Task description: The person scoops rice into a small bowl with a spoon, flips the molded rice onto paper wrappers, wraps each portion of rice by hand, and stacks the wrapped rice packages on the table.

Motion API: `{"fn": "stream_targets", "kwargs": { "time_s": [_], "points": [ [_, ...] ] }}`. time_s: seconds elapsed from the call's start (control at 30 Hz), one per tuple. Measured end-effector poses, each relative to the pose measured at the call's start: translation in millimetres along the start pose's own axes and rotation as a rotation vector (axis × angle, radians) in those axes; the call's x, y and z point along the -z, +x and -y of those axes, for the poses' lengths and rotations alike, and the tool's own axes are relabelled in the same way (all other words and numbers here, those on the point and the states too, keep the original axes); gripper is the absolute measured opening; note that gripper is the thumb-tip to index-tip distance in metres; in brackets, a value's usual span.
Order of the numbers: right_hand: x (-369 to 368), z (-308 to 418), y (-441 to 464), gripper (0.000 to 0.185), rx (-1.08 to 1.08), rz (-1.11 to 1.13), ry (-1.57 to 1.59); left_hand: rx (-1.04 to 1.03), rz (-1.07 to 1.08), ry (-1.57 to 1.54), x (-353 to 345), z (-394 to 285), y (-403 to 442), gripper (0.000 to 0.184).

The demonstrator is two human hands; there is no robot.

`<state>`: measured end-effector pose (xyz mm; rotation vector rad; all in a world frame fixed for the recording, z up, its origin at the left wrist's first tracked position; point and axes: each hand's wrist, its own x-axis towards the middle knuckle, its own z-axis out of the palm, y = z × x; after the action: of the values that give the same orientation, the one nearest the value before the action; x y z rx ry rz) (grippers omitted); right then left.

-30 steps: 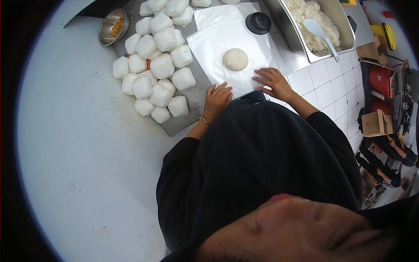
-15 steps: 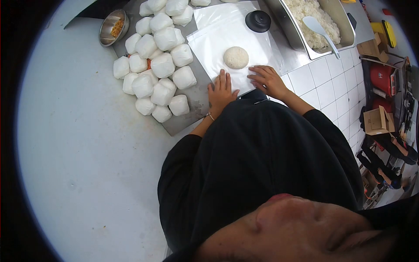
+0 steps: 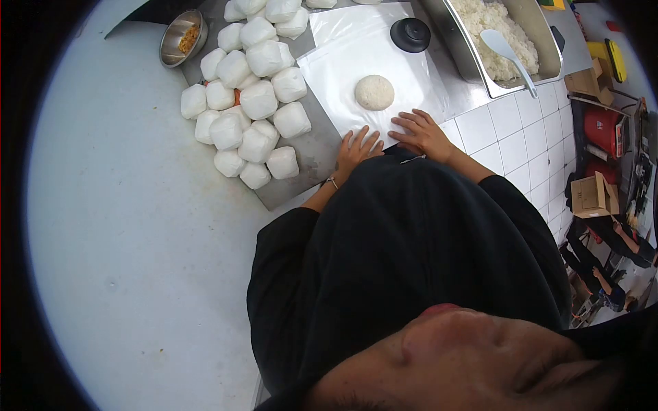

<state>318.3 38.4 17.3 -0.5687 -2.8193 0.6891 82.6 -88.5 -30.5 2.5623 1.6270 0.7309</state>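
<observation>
A round, flattened rice patty (image 3: 375,92) sits on white wrapping paper (image 3: 336,75) spread over a metal counter. My left hand (image 3: 356,149) rests at the paper's near edge with its fingers stretched out. On the right, my right hand (image 3: 421,133) lies on the near right part of the paper, fingers spread, its thumb partly hidden. Both hands are just below the patty and apart from it. Beyond the patty, a round black press or mould (image 3: 410,34) stands on the paper. White paper-wrapped bundles (image 3: 259,100) are heaped to the left.
A steel pan (image 3: 473,75) of cooked rice (image 3: 504,41) holds a white rice paddle (image 3: 507,51) at the upper right. A metal bowl (image 3: 168,48) with orange-brown filling stands at the upper left. Cardboard boxes (image 3: 595,195) and people are at the far right.
My left hand has slid down and slightly right, away from the patty, and its fingers have spread. My right hand has shifted only slightly; the patty stays on the paper.
</observation>
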Motion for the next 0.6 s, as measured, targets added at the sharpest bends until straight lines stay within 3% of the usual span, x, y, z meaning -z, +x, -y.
{"fn": "stream_targets", "kwargs": {
  "time_s": [0.3,0.4,0.6],
  "points": [
    [6.5,-10.0,4.6,0.028,-0.084,-0.1,0.158,0.147,-0.034,-0.127,4.4,1.1,13.7,0.011],
    [11.4,-11.5,8.1,0.018,-0.107,-0.12,0.202,0.416,-0.005,-0.441,18.1,4.2,24.6,0.014],
    [28.9,-6.0,23.1,0.01,-0.115,-0.127,0.138,0.754,-0.003,-0.838,43.1,8.3,46.2,0.017]
  ]
}}
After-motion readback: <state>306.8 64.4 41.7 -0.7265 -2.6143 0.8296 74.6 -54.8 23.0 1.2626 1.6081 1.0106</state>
